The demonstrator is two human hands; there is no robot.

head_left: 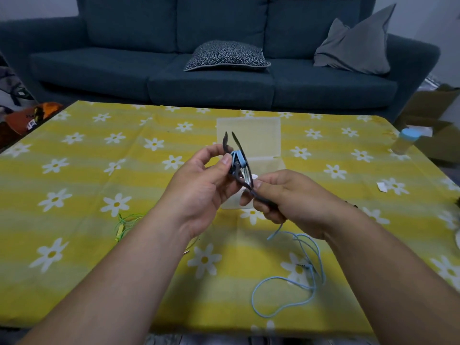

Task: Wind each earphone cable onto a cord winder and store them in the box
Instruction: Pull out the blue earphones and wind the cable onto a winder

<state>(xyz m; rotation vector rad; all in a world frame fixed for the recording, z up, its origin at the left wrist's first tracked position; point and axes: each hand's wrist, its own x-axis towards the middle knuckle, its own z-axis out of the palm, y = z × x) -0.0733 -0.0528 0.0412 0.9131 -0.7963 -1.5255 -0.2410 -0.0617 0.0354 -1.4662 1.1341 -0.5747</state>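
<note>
Above the middle of the table, my left hand [210,175] pinches a dark cord winder [236,155] near its middle, where light-blue earphone cable is wrapped in a few turns. My right hand [281,195] grips the winder's lower end together with the blue cable. The rest of the blue earphone cable [296,277] hangs from my right hand and lies in loose loops on the cloth at the lower right. A clear plastic box [249,135] with its lid open lies behind my hands. A green earphone cable [124,225] lies on the cloth to the left, partly hidden by my left forearm.
The table carries a yellow cloth with white daisies [99,170]. A jar with a blue lid [404,141] stands at the right edge, near a small white scrap [382,188]. A dark blue sofa [224,70] with cushions is behind the table.
</note>
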